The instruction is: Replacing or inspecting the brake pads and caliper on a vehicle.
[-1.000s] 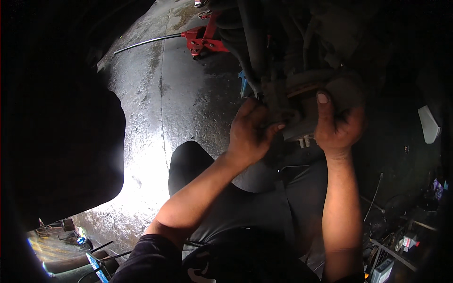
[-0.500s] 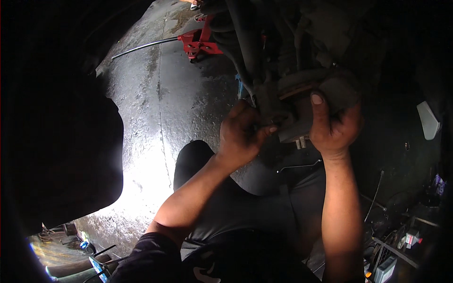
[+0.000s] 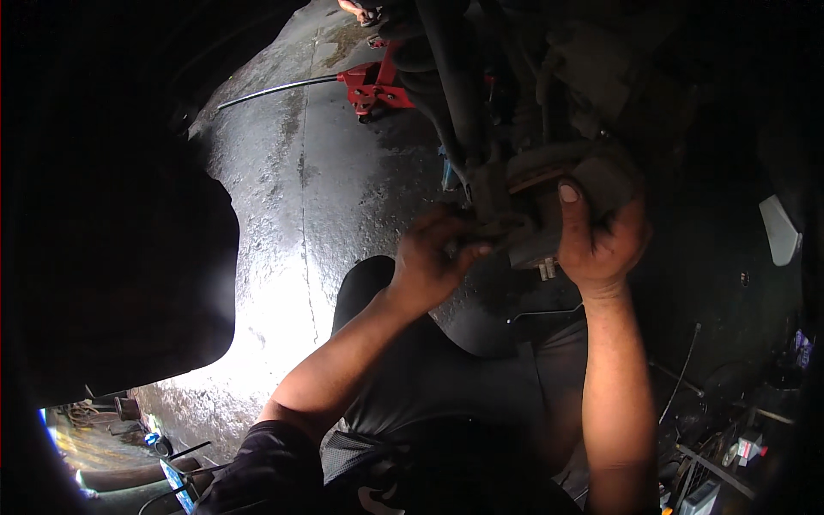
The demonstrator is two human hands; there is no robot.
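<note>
In front of me hangs a dark wheel-brake assembly, with a curved brake disc (image 3: 541,163) and two short wheel studs (image 3: 548,270) pointing towards me. What looks like the brake caliper (image 3: 611,176) sits on its right side. Around that part my right hand (image 3: 605,249) is closed, the thumb lying upright along its near face. My left hand (image 3: 429,257) is pinched at the left of the assembly, beside a dark joint (image 3: 506,227). Thumb and fingers press on something small and dark there; shadow hides what it is.
Suspension arms and a strut (image 3: 451,77) stand beyond the brake. A red floor jack (image 3: 375,90) with a long handle rests on the rough floor. A thin bent metal rod (image 3: 545,313) lies by my leg. At lower right are tools and a metal rack (image 3: 721,468); a dark panel (image 3: 129,257) fills the left.
My left hand has drawn slightly back from the joint, its fingers still pinched. My right hand keeps its grip. The whole view has shifted a little.
</note>
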